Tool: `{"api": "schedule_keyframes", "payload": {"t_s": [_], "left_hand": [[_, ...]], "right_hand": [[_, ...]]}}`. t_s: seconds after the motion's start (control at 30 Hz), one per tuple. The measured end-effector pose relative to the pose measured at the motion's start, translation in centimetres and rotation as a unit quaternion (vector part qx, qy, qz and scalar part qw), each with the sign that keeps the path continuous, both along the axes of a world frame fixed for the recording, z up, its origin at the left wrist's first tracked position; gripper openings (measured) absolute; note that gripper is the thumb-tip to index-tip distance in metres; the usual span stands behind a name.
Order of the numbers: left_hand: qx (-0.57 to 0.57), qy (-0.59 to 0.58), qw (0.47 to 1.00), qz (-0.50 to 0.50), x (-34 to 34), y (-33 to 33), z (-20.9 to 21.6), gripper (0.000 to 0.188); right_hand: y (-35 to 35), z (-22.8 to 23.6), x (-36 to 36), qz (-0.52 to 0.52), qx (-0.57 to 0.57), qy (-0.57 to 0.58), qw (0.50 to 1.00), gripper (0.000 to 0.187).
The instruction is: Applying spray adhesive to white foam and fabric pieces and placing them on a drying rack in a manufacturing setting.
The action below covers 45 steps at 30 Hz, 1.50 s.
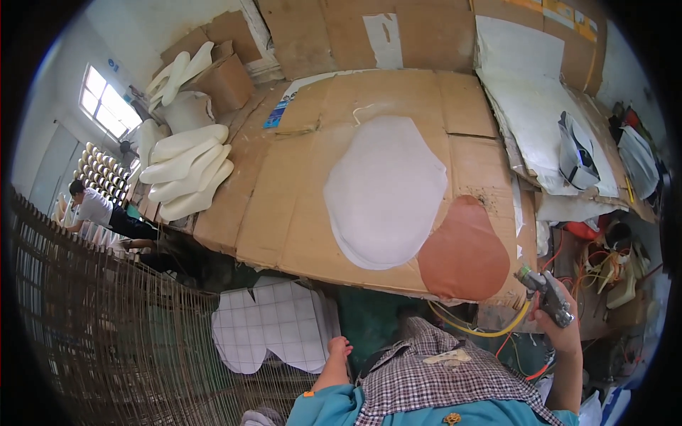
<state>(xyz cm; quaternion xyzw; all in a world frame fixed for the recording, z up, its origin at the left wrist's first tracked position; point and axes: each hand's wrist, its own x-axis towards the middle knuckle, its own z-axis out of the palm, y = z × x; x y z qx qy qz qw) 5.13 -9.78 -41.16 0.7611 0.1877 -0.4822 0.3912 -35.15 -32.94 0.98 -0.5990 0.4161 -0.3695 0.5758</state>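
Note:
My right hand [548, 318] is wrapped round a metal spray gun [545, 292] at the table's right front corner, with a yellow hose [490, 334] hanging beside it. My left hand [339, 346] is low, beside the white sheet pieces [273, 323] on a wire rack. Its fingers are curled in, and what they hold, if anything, is hidden. A large whitish cut sheet [387, 192] lies flat on the cardboard-covered table [277, 206]. Touching its lower right edge is a reddish-brown rounded piece [465, 252], left of the spray gun.
Cream foam pieces [188, 170] are piled at the table's left end. A pouch-like grey item [577, 153] rests on white sheets at the right. Wire racks [121, 319] stand at the lower left. Another person [96, 206] is far left. Tangled hoses [604, 263] hang at the right.

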Motion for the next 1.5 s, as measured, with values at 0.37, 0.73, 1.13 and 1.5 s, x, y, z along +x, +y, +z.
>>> {"api": "schedule_keyframes", "payload": {"t_s": [0.37, 0.73, 1.13, 1.5], "left_hand": [[-0.034, -0.021, 0.999, -0.004, -0.3, -2.3, 2.0, 0.019], [-0.041, -0.066, 0.996, 0.030, 1.9, -1.9, 2.0, 0.016], [-0.238, -0.269, 0.919, 0.166, 5.1, -13.1, 11.8, 0.020], [-0.121, -0.494, 0.840, -0.187, 4.6, -25.1, 10.8, 0.025]], "right_hand": [[0.0, -0.1, 2.4, 0.043, 0.027, -0.030, 0.998, 0.053], [0.6, 0.8, -1.0, 0.020, -0.010, 0.038, 0.999, 0.060], [0.7, -1.0, 0.7, 0.080, 0.030, 0.025, 0.996, 0.057], [0.4, -1.4, -0.8, 0.115, 0.044, 0.034, 0.992, 0.057]]}}
